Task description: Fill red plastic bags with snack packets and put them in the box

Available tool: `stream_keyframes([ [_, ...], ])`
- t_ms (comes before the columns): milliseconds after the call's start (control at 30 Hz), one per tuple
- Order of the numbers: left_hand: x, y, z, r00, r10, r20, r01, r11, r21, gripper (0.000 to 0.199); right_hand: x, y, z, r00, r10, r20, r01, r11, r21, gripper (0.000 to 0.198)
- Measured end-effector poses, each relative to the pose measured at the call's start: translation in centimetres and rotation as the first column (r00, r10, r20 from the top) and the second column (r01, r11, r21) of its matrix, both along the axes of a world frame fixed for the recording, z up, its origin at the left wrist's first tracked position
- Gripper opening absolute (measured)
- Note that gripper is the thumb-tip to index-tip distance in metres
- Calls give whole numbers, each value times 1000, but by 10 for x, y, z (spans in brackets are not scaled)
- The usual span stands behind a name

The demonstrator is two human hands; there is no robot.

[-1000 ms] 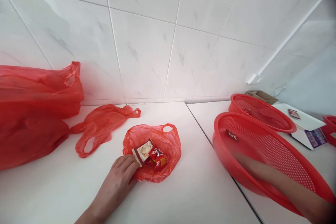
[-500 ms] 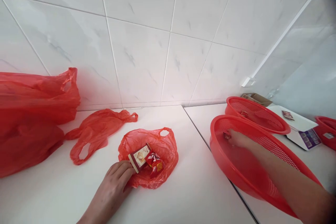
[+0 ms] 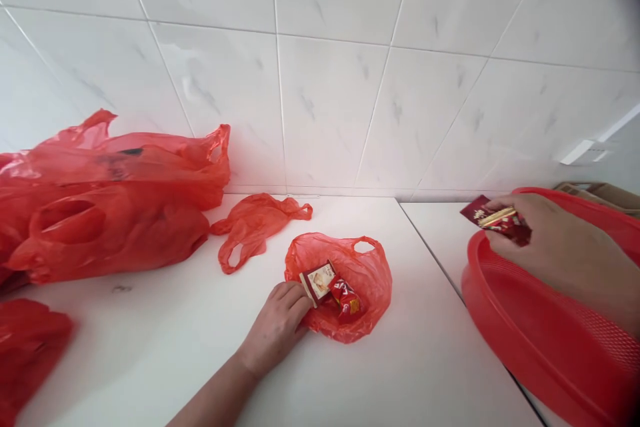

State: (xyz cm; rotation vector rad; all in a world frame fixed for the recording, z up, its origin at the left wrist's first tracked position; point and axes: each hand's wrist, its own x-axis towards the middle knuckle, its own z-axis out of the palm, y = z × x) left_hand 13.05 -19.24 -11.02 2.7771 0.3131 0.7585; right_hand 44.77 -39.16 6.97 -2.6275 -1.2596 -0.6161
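Note:
My left hand point(image 3: 281, 323) is closed on the near left rim of an open red plastic bag point(image 3: 376, 280) on the white table. Inside the bag lie a cream-and-brown snack packet point(image 3: 320, 282) and a shiny red snack packet point(image 3: 345, 300). To the right, my right hand point(image 3: 560, 240) pinches small dark red and gold snack packets point(image 3: 500, 220) between thumb and fingers. It is over the rim of a red plastic basket point(image 3: 480, 293); how many packets it holds I cannot tell.
A flattened red bag point(image 3: 257, 217) lies behind the open one. Filled red bags point(image 3: 125, 213) stand along the wall at left, with another red bag point(image 3: 30, 353) nearer. Behind my right hand are a second red basket point(image 3: 550, 197) and a cardboard box point(image 3: 600, 197).
My right hand has risen out of the near basket with snack packets in its grip. My left hand stays at the bag's rim. The view has turned to the left.

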Motion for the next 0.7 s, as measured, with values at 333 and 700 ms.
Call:
stream_keyframes([
  [333,-5,-3,2,1000,13,26,-14,999,45,24,-122,62,-20,783,606,-138,-575,791,210,29],
  [700,-6,-2,-7,995,21,94,-29,996,86,17,-103,92,-81,763,477,-437,-480,870,111,18],
])
